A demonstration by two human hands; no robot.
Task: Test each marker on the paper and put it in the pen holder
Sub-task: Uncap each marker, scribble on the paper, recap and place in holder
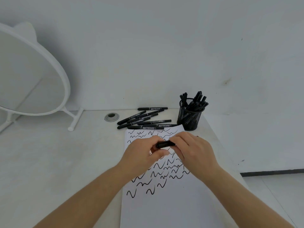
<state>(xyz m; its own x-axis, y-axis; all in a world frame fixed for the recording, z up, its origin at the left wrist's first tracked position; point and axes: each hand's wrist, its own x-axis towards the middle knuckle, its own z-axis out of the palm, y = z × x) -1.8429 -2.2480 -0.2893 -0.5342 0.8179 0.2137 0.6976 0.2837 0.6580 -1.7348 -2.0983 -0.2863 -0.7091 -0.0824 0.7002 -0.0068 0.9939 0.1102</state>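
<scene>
Fingers of both hands clamped on one marker, held level over the paper, likely capping or uncapping; untested pile sits beside the pen holder on the surface.

Both forearms reach up from the lower frame edge and converge at centre, where the left hand and right hand meet, fingers curled, pinching a marker between them.
</scene>
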